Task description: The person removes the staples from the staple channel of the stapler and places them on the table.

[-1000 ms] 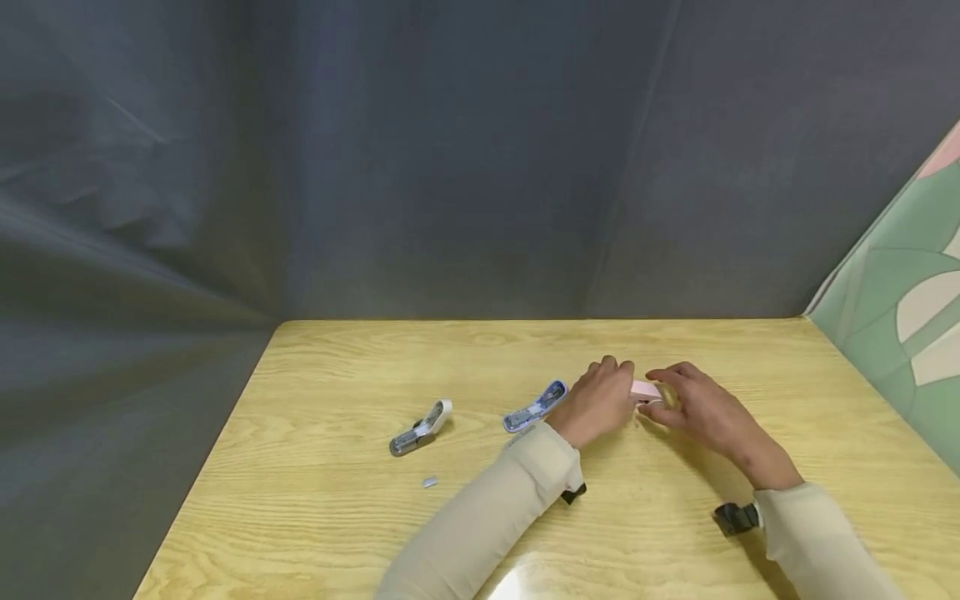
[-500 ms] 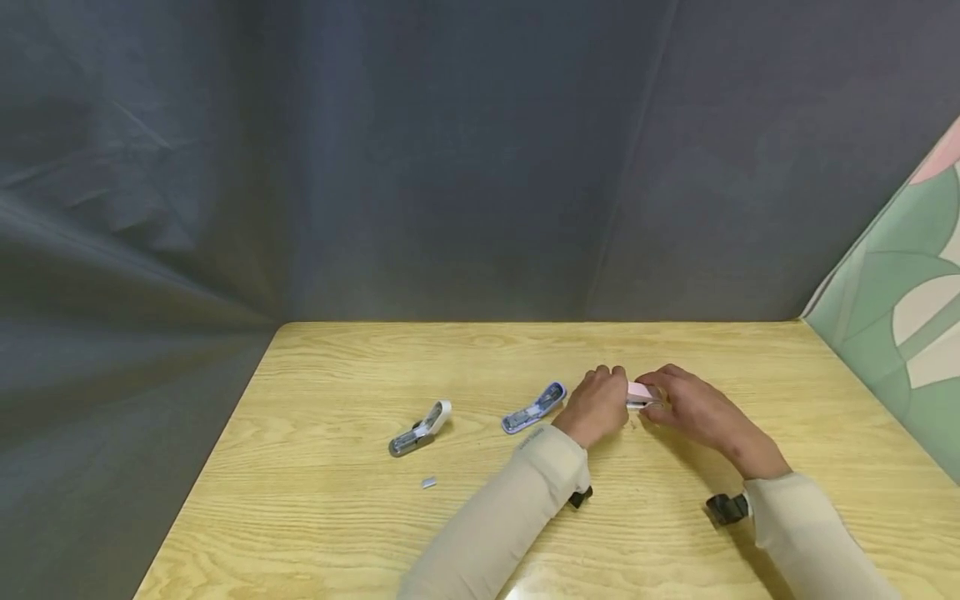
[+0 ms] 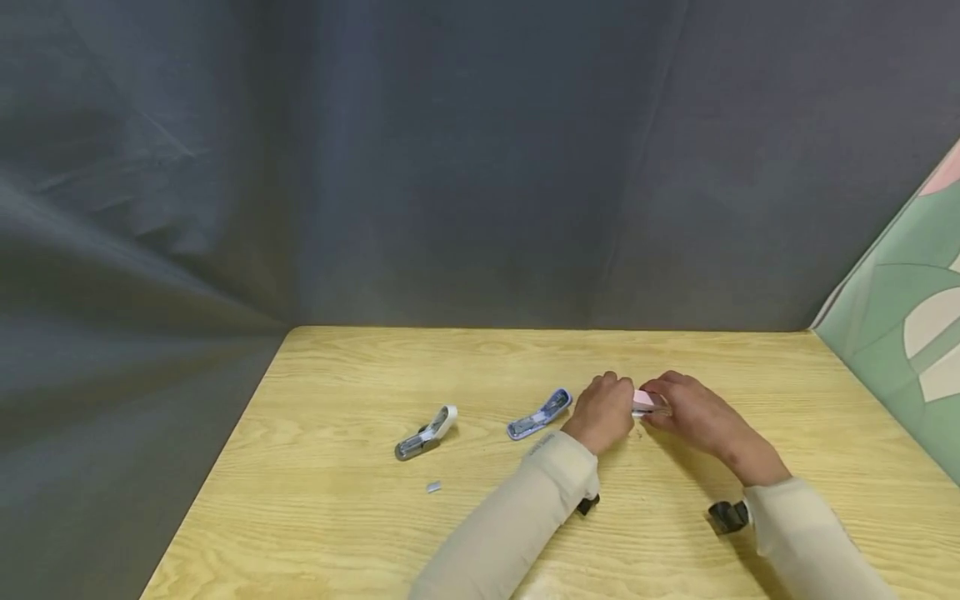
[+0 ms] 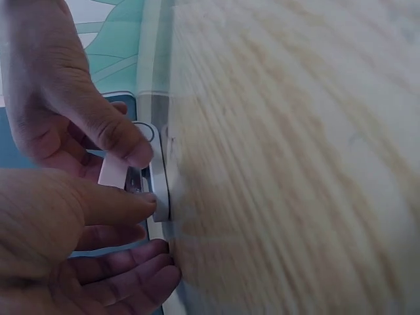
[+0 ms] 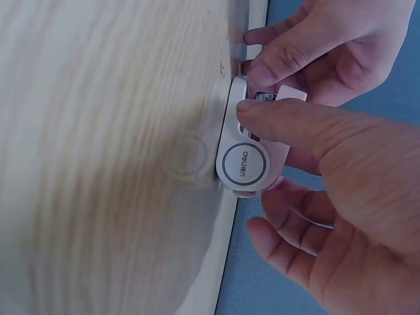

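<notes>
A small pink and white stapler (image 3: 642,401) lies low over the table between my two hands. In the right wrist view, its white side and round hinge cap (image 5: 243,164) face the camera. My left hand (image 3: 602,414) pinches the stapler's left end, partly hiding it. From the other side, my right hand (image 3: 697,419) holds the hinge end, with its thumb (image 5: 259,117) against the white part. Metal inner parts (image 5: 265,97) show in the gap between the pink and white halves.
A blue stapler (image 3: 540,414) lies opened out left of my left hand. Farther left is a white and grey stapler (image 3: 426,433), also opened out, and near it a small silvery strip (image 3: 433,487). A dark curtain (image 3: 465,167) hangs behind the wooden table (image 3: 337,517).
My right fingers have closed in on the stapler from a looser hold. My left hand stays at its left end. The head view has shifted slightly.
</notes>
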A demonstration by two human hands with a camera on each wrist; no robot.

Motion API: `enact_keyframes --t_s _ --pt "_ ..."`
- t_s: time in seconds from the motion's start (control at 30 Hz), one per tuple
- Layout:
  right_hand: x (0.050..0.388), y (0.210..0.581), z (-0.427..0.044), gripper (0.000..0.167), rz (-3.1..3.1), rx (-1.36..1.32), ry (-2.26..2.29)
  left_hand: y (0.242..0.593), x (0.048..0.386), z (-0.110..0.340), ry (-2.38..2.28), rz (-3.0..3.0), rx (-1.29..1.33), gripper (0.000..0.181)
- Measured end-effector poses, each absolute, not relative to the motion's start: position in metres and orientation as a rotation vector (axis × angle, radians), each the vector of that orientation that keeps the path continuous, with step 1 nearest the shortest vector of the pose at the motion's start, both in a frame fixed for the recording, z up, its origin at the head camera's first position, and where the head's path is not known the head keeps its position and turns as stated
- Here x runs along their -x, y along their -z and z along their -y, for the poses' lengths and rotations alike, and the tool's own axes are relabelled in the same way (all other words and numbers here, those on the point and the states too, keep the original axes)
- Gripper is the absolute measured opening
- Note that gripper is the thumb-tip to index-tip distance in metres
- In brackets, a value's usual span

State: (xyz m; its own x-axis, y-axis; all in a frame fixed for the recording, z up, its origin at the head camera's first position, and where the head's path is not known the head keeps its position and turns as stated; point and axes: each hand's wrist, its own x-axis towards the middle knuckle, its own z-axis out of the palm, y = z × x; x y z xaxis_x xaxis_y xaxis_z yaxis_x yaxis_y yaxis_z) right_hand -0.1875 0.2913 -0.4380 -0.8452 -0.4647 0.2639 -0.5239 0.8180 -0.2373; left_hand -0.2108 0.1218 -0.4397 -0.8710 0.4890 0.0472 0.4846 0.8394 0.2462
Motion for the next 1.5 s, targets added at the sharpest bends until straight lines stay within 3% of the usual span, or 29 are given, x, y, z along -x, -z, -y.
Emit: enact_keyframes --t_s 0.63,0.97,1.13,1.33,1.5 --pt "0.1887 0.4387 -0.2889 0.012 2.852 -0.751 -0.441 0.4441 0.2155 -0.1271 -0.329 -3.033 -0.788 0.004" --pt "0.1889 0.4402 -0.2883 0.019 2.828 -0.726 -0.494 0.4446 0.2157 -0.1300 -0.284 -3.053 -0.739 0.004" --pt "0.1858 0.4371 -0.2864 0.007 2.879 -0.604 -0.649 0.4462 0.2165 -0.1288 -0.315 -3.041 -0.732 0.005" --pt "0.1838 0.4363 -0.2871 0.006 2.914 -0.559 -0.708 0.4456 0.2169 -0.1277 -0.337 -3.027 -0.735 0.005" --pt "0.1821 0.4393 -0.2917 0.013 2.908 -0.511 -0.798 0.4460 0.2180 -0.1282 -0.337 -3.022 -0.738 0.006"
